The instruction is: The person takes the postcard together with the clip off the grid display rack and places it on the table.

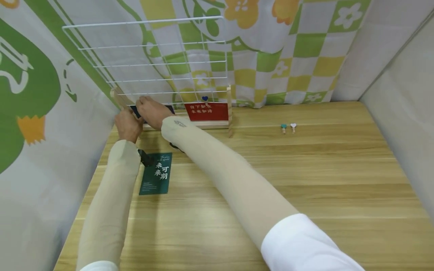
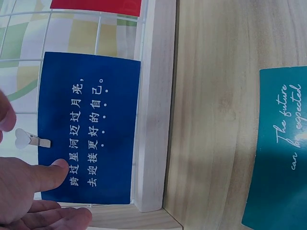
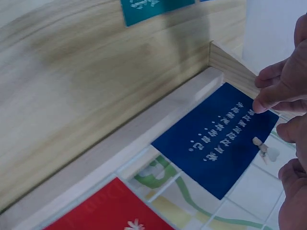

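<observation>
A blue card [image 2: 91,129] with white writing lies against the white wire grid, and a small clothespin with a white heart [image 2: 29,139] sits on its top edge. My left hand [image 1: 129,126] holds the card near one end, the thumb on its printed face and the other fingers at its edge, partly hidden. Close to the clothespin is my right hand [image 3: 295,158], apart from it, thumb and fingers spread with nothing between them. In the head view the right hand [image 1: 154,113] covers much of the blue card.
A red card [image 1: 207,111] hangs beside it under a blue heart clothespin [image 1: 205,98]. The grid [image 1: 142,81] stands in a wooden base [image 1: 213,124]. A green card [image 1: 156,173] lies on the table [image 1: 305,180]; a teal clothespin [image 1: 283,128] and another white one [image 1: 293,127] lie at right.
</observation>
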Motion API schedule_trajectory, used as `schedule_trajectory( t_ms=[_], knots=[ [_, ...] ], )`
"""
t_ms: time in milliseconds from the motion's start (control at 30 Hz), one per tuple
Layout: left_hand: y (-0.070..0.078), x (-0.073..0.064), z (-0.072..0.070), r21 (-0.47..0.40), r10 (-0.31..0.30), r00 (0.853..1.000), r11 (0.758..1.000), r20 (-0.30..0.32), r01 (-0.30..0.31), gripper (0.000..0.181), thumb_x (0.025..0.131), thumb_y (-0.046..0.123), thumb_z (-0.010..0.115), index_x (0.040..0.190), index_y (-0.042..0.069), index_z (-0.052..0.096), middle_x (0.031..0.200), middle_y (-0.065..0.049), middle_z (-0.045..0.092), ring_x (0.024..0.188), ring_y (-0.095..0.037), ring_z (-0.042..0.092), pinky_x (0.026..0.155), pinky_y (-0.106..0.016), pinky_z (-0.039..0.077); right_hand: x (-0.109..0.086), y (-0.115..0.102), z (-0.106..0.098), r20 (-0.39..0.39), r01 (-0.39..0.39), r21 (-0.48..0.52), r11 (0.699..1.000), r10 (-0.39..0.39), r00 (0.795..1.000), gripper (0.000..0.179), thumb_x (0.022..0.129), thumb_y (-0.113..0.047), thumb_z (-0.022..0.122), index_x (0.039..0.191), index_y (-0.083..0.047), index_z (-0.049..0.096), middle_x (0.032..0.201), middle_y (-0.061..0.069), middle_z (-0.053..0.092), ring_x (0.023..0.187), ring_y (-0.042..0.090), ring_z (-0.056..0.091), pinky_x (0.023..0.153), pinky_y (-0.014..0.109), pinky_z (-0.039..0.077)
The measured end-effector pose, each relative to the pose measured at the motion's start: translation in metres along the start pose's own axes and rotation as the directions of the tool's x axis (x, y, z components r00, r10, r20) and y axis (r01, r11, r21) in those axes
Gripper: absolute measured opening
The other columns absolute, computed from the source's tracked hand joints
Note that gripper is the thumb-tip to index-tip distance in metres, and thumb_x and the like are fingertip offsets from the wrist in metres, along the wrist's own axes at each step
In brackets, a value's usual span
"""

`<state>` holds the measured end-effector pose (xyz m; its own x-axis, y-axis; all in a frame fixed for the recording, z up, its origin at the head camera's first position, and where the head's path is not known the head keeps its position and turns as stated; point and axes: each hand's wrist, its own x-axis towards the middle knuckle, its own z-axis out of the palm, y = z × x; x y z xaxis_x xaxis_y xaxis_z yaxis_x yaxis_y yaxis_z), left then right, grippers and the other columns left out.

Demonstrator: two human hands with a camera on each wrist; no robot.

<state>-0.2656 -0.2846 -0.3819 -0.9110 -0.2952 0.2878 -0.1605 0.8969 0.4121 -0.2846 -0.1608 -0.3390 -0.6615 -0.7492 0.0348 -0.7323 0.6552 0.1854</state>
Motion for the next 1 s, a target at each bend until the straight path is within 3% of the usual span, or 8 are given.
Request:
schedule_trajectory(
  t_ms=[200,367,500,633,733,900,1000],
  knots=[
    [0.002,0.002,0.0,0.009,-0.004,1.0,1.0,0.009,0.003,0.026,0.088,0.01,0.058,0.09,-0.016,0.063,0.1,-0.037,0.065,0.102,-0.055,0.058,0.096,-0.059,0.045,0.008,-0.005,-0.007,0.066,-0.008,-0.158,0.987,0.019,0.998,0.045,0.108,-0.025,0.036,0.145,0.001,0.039,0.148,0.015,0.044,0.14,0.025,0.04,0.119,0.033,0.03],
    [0.003,0.004,0.0,0.01,0.001,1.0,1.0,0.016,-0.001,0.028,0.089,0.009,0.049,0.091,-0.016,0.062,0.101,-0.039,0.064,0.102,-0.055,0.059,0.094,-0.06,0.045,0.016,-0.012,-0.008,0.128,-0.009,-0.245,0.969,0.041,0.991,0.043,0.107,-0.012,0.031,0.147,0.002,0.036,0.152,0.015,0.041,0.144,0.029,0.035,0.121,0.039,0.027],
    [0.004,0.006,-0.002,0.002,-0.032,0.998,0.999,0.051,0.032,0.032,0.091,0.011,0.047,0.1,-0.017,0.061,0.105,-0.039,0.063,0.104,-0.054,0.058,0.096,-0.059,0.045,0.025,-0.018,-0.006,0.184,-0.122,-0.139,0.983,0.147,0.972,0.049,0.107,-0.018,0.031,0.152,0.001,0.026,0.158,0.014,0.03,0.146,0.025,0.031,0.12,0.032,0.029],
    [0.005,0.006,0.0,-0.053,-0.035,0.998,0.998,0.044,0.038,0.032,0.093,0.011,0.046,0.099,-0.016,0.061,0.104,-0.04,0.062,0.104,-0.055,0.058,0.097,-0.06,0.045,0.034,-0.02,-0.002,0.251,-0.25,-0.052,0.967,0.255,0.934,0.059,0.107,-0.03,0.025,0.157,-0.003,0.008,0.164,0.011,0.015,0.151,0.021,0.019,0.12,0.027,0.027],
    [0.007,0.008,0.002,-0.038,-0.053,0.997,0.998,0.052,0.055,0.032,0.096,0.008,0.043,0.101,-0.018,0.061,0.105,-0.041,0.062,0.105,-0.055,0.057,0.1,-0.06,0.044,0.04,-0.021,0.001,0.287,-0.297,-0.034,0.954,0.294,0.912,0.061,0.107,-0.034,0.02,0.157,-0.005,-0.002,0.166,0.008,0.006,0.153,0.019,0.011,0.122,0.027,0.022],
    [0.008,0.012,0.003,-0.008,-0.12,0.988,0.993,0.1,0.122,0.032,0.098,0.003,0.04,0.111,-0.021,0.056,0.114,-0.042,0.058,0.113,-0.057,0.054,0.1,-0.06,0.043,0.045,-0.025,0.004,0.302,-0.409,0.049,0.911,0.377,0.875,0.058,0.108,-0.036,0.011,0.158,-0.01,-0.003,0.167,0.003,0.003,0.153,0.013,0.007,0.122,0.024,0.018],
    [0.006,0.012,0.001,-0.016,-0.142,0.982,0.989,0.124,0.145,0.029,0.097,0.001,0.041,0.114,-0.019,0.054,0.116,-0.041,0.058,0.115,-0.056,0.052,0.099,-0.06,0.044,0.045,-0.028,0.005,0.288,-0.439,0.067,0.896,0.404,0.868,0.057,0.108,-0.035,0.009,0.158,-0.01,0.001,0.166,0.003,0.008,0.151,0.011,0.012,0.12,0.023,0.022]
  ],
)
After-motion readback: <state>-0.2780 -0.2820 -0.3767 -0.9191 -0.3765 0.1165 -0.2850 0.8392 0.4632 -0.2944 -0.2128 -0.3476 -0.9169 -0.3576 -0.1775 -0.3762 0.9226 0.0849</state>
